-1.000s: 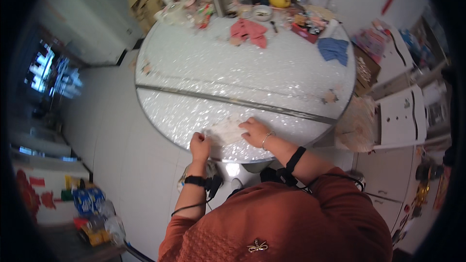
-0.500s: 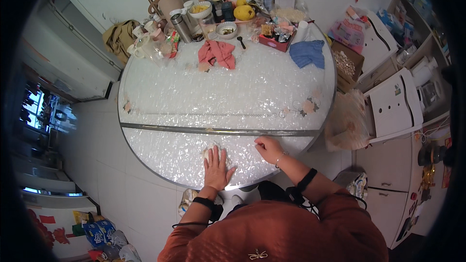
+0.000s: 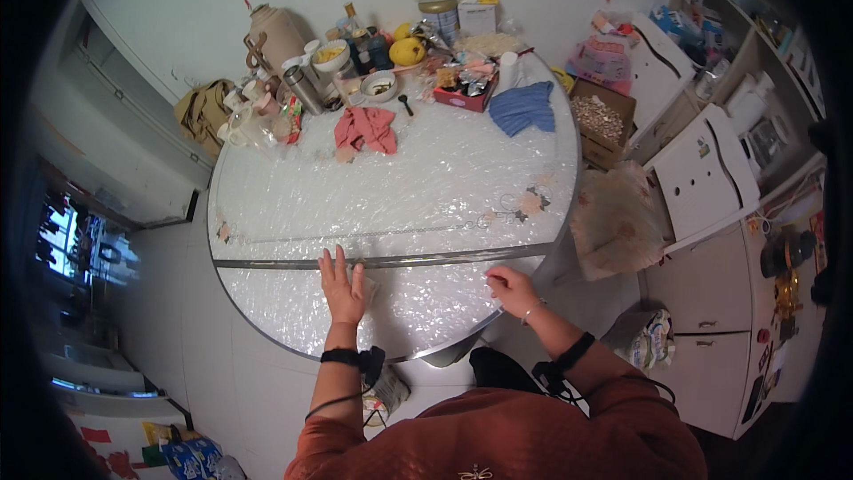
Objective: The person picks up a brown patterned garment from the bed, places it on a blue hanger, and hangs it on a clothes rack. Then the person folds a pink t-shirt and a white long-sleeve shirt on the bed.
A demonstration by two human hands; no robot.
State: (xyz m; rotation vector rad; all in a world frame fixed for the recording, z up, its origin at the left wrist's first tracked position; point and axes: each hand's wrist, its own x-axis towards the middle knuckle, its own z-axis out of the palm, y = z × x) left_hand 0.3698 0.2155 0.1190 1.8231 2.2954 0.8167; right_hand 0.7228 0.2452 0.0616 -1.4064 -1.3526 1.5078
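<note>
Right hand (image 3: 513, 290): near the round white table's (image 3: 435, 311) near right edge, fingers curled inward; cannot tell whether anything is gripped. Left hand (image 3: 341, 293): arm extended forward, fingers spread wide, fingertips over the dark grey straight strip (image 3: 444, 258) crossing the tabletop. Pale, crumpled, thin cloth-like piece (image 3: 372, 290): on the table just right of the left thumb, partly hidden; contact unclear. Farther off: salmon-pink crumpled cloth (image 3: 365, 130).

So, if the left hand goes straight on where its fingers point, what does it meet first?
Beyond the dark strip, probably the left side of the pink cloth. The left hand's height above the table is unclear, so it might pass over.
</note>
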